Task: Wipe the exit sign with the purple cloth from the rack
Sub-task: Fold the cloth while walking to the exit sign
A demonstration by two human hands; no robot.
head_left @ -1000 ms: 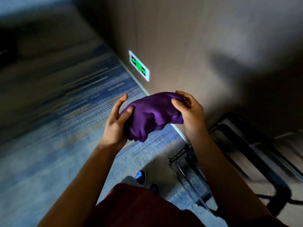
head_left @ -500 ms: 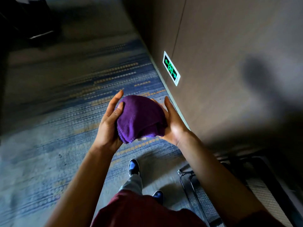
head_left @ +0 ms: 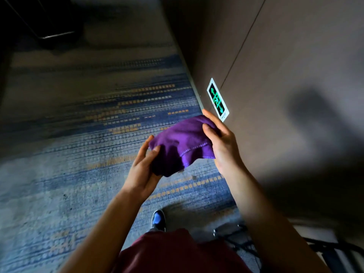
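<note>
The purple cloth (head_left: 182, 144) is bunched between both hands above the carpet. My left hand (head_left: 142, 170) grips its lower left end, and my right hand (head_left: 220, 140) grips its upper right end. The exit sign (head_left: 217, 99), a small white-framed plate with glowing green arrows, is set low in the brown wall just above and to the right of my right hand's fingertips. The cloth is close to the sign but apart from it.
A blue and tan patterned carpet (head_left: 82, 154) covers the floor to the left. The brown wall (head_left: 285, 75) runs along the right. A black wire rack (head_left: 246, 245) stands at the lower right. My shoe (head_left: 158, 218) is below the hands. A dark object (head_left: 49, 22) stands at the far left.
The cloth has been spread from a ball into a wider shape between my hands. My right hand has moved up beside the sign, which now appears nearer.
</note>
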